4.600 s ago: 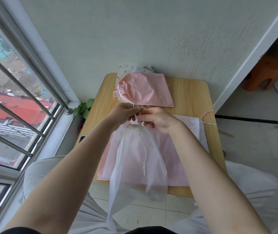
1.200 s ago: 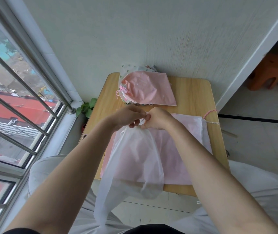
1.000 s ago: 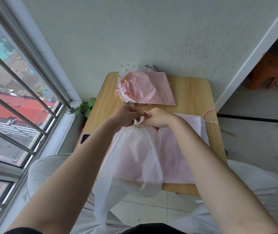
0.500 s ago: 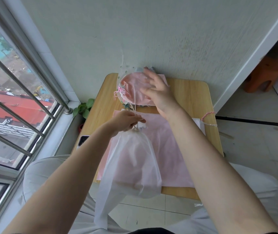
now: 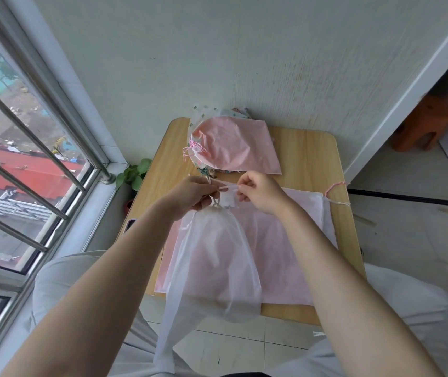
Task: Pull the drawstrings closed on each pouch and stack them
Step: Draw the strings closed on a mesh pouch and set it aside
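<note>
Nearest, a sheer white pouch (image 5: 217,265) hangs from its gathered neck, its body draped over the near edge of the wooden table (image 5: 318,159) and trailing down toward the person's lap. Beneath it, flat on the table, lies a large pale pink pouch (image 5: 279,257), still open at its far edge, with a pink and white drawstring (image 5: 335,190) looping off its far right corner.

Above the white pouch's puckered neck, the left hand (image 5: 190,195) has its fingers curled and pinching the gathered top and cord. Just to its right, the right hand (image 5: 260,193) pinches the white drawstring (image 5: 226,188) between thumb and forefinger, the other fingers curled in; the cord runs taut between the two hands.

Farther off, at the far left of the table, sits a stack of closed pouches (image 5: 233,148), a pink one on top with its cinched neck and pink cord ends pointing left. A phone (image 5: 129,225) peeks out at the table's left edge, and a small green plant (image 5: 134,174) stands by the window beyond
</note>
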{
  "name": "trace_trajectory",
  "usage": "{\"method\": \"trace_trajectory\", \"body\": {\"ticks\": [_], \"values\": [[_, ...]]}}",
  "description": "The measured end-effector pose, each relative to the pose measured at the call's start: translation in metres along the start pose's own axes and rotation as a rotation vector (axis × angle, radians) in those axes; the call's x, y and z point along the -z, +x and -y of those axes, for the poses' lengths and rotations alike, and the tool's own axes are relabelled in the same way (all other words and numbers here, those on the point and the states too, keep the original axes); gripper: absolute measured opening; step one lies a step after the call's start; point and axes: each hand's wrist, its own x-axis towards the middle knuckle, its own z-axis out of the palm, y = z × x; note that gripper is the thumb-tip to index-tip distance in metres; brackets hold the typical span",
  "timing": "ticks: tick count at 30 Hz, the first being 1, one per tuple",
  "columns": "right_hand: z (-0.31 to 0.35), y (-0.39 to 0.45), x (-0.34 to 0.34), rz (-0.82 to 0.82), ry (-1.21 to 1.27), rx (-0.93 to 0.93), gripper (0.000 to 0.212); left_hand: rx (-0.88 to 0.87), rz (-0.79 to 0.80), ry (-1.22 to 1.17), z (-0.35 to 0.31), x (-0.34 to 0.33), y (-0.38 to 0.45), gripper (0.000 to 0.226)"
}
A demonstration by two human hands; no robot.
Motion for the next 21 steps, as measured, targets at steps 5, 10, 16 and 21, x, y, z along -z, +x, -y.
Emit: {"method": "trace_trajectory", "body": {"ticks": [5, 10, 16, 21], "values": [[0.002, -0.005, 0.010, 0.118, -0.054, -0.106, 0.006, -0.019, -0.067, 0.091, -0.005, -0.007, -0.001, 0.012], [0.009, -0.003, 0.000, 0.044, 0.039, -0.038, 0.028, -0.132, -0.053, 0.121, -0.010, -0.012, -0.009, 0.008], [0.016, -0.005, -0.013, 0.102, 0.144, 0.003, 0.038, -0.107, -0.135, 0.083, -0.001, -0.015, -0.001, 0.018], [0.019, -0.005, -0.011, -0.064, -0.118, 0.034, 0.024, -0.010, -0.260, 0.058, -0.005, -0.019, -0.003, 0.019]]}}
